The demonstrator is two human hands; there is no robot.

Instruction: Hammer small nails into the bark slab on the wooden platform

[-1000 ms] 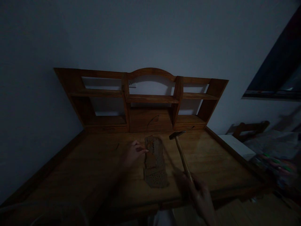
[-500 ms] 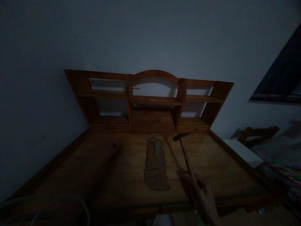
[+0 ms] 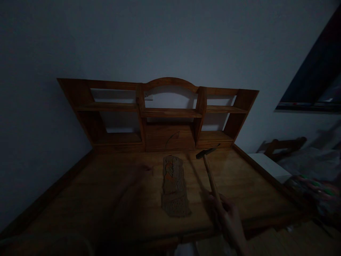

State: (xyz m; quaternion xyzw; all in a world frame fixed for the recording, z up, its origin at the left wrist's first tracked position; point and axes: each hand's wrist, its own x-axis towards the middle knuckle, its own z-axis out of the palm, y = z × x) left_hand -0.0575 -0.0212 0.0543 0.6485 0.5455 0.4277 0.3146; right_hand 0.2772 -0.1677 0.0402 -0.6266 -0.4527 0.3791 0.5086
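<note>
In my right hand [image 3: 226,215] is a hammer [image 3: 210,174], gripped low on its wooden handle. Its dark metal head is raised over the right part of the wooden desk [image 3: 247,181]. My left hand [image 3: 141,170] is dim and in shadow, its fingers pinched together on what looks like a thin nail [image 3: 152,171]. Just right of that hand, apart from it, lies a rough, worn brown slab [image 3: 176,192] with ragged edges and small pits, flat on the desk.
A wooden shelf unit [image 3: 170,113] stands along the desk's back against the wall. To the right are a white-topped surface [image 3: 269,167], a wooden chair back [image 3: 287,143] and a pile with plastic wrapping [image 3: 314,163]. A dark window [image 3: 314,78] is at upper right.
My left hand has moved right, closer to the brown slab, and the thin piece in its fingers now shows. The hammer stays nearly where it was, while the view has shifted slightly.
</note>
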